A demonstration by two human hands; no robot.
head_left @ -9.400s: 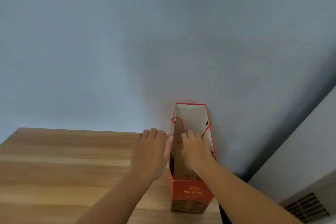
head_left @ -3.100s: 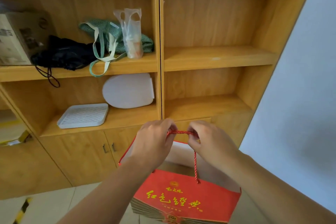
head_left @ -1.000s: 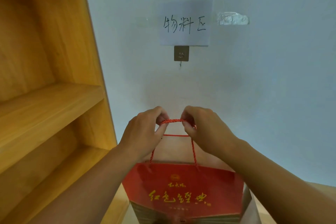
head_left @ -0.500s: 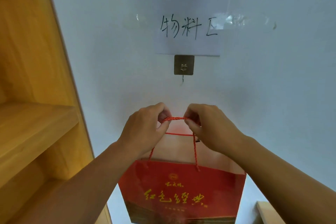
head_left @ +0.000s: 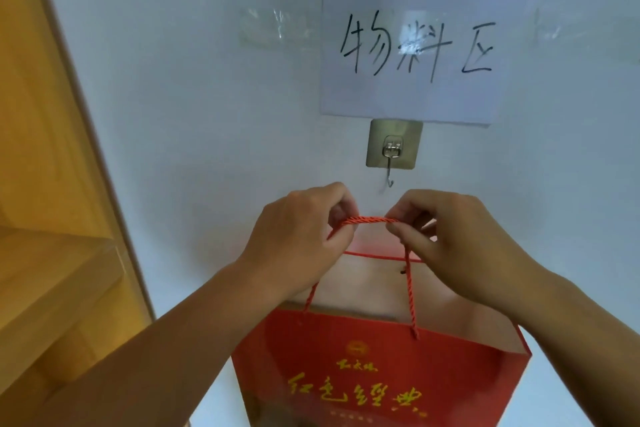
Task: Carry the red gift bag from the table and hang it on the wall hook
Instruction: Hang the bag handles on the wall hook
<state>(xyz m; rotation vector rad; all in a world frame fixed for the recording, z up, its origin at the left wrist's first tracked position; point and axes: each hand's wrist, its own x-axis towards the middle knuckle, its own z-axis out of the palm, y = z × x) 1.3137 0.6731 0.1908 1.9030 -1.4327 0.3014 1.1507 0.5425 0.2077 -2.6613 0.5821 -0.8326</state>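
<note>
While both your left hand point(head_left: 298, 236) and right hand point(head_left: 453, 239) pinch the cord point(head_left: 369, 219) taut just below the hook point(head_left: 390, 170), the bag point(head_left: 377, 371) hangs beneath, seemingly light stiff paper; keep hold by the cord.

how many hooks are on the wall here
1. The wall hook hangs from a square metal plate just under the handwritten paper sign, right above the stretch of cord pinched between both hands. No others in view.

Both hands, left hand point(head_left: 298, 239) and right hand point(head_left: 460, 246), pinch the twisted red cord handle point(head_left: 369, 219) of the red paper gift bag point(head_left: 377, 374) just below the small metal wall hook point(head_left: 391, 163).
</note>
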